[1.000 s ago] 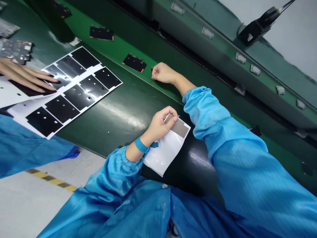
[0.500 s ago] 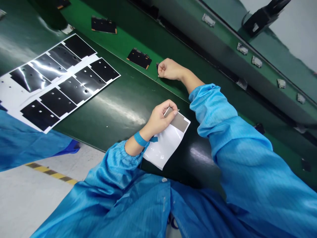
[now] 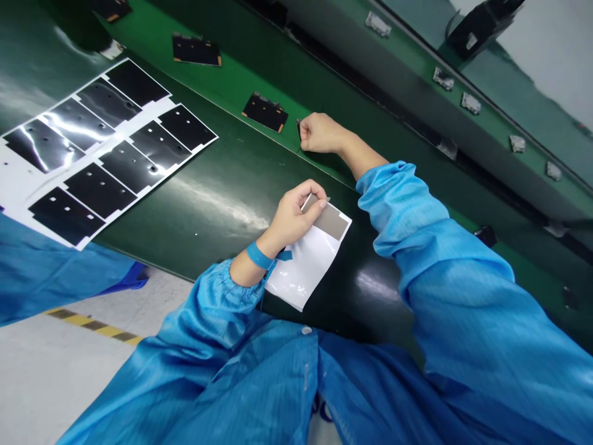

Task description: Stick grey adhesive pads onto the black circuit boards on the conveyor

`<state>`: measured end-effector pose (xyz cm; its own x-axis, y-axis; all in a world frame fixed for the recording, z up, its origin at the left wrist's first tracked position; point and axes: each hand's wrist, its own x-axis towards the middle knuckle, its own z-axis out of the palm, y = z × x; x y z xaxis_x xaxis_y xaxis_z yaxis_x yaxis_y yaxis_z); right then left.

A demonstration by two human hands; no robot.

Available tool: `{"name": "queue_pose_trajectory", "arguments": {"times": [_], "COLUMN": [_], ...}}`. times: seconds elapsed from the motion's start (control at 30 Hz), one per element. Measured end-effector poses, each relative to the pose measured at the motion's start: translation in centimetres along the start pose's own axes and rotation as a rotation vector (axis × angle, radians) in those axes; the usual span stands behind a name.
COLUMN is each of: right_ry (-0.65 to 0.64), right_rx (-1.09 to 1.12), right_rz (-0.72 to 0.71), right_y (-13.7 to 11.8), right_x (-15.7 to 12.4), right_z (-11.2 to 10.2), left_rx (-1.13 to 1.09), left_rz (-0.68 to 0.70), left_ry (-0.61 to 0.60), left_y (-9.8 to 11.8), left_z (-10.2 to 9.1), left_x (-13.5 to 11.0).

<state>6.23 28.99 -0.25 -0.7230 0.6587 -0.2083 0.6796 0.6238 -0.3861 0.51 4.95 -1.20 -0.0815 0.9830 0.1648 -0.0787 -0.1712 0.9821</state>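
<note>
My left hand pinches the upper end of a white glossy backing sheet that has a grey rectangular patch across its top. The sheet hangs over the dark green worktop. Farther out, my right hand is closed, resting at the bright green strip. A narrow dark edge shows beside its fingertips; the rest of that piece is hidden behind the hand. Just left of it lies a flat black panel with small holes and orange corners. A similar black panel lies farther left.
A large white sheet with several black die-cut pieces covers the worktop's left part. Small silvery parts line the upper ledge. A blue sleeve or garment is at lower left, above a yellow-and-black floor stripe.
The whole view has shifted slightly. My left hand still grips the backing sheet, and my right hand stays closed at the green strip.
</note>
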Motion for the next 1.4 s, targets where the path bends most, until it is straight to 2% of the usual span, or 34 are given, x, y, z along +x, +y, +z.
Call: {"name": "queue_pose_trajectory", "arguments": {"times": [0.1, 0.2, 0.33, 0.43, 0.53, 0.67, 0.77, 0.83, 1.0, 1.13, 1.23, 1.4], "right_ry": [0.09, 0.163, 0.008, -0.072, -0.054, -0.001, 0.002, 0.038, 0.194, 0.18, 0.15, 0.167], "right_rx": [-0.037, 0.109, 0.382, 0.523, 0.546, 0.461, 0.417, 0.409, 0.403, 0.393, 0.356, 0.38], "right_rz": [0.115, 0.102, -0.05, -0.138, -0.159, -0.124, -0.101, -0.05, 0.108, 0.134, 0.142, 0.167], "right_y": [0.1, -0.1, -1.5, -2.6, -3.6, -4.6, -4.8, -4.7, -4.5, -4.8, -4.8, -4.1], "right_x": [-0.7, -3.4, -9.6, -13.2, -14.7, -15.2, -14.4, -12.7, -4.7, 0.6, 1.9, 1.2], "right_z": [0.1, -0.6, -1.6, -1.5, -0.9, -0.8, -1.2, -1.3, -0.1, 1.2, 1.8, 2.1], "left_rx": [-0.014, -0.04, -0.054, -0.04, -0.01, 0.016, 0.005, -0.031, -0.082, -0.053, -0.053, -0.069], "left_rz": [-0.022, -0.062, -0.113, -0.122, -0.121, -0.115, -0.111, -0.13, -0.155, -0.136, -0.132, -0.147], "left_ry": [0.023, 0.101, 0.214, 0.223, 0.215, 0.223, 0.246, 0.251, 0.28, 0.282, 0.282, 0.253], "left_y": [-0.3, -0.7, -1.2, -1.4, -1.4, -1.3, -1.5, -1.9, -2.7, -2.4, -2.0, -1.9], "left_z": [-0.2, -0.3, -0.4, -0.4, -0.5, -0.5, -0.5, -0.5, -0.7, -0.7, -0.6, -0.2], "left_x": [0.1, 0.2, 0.4, 0.4, 0.4, 0.3, 0.3, 0.2, 0.2, 0.3, 0.3, 0.0]}}
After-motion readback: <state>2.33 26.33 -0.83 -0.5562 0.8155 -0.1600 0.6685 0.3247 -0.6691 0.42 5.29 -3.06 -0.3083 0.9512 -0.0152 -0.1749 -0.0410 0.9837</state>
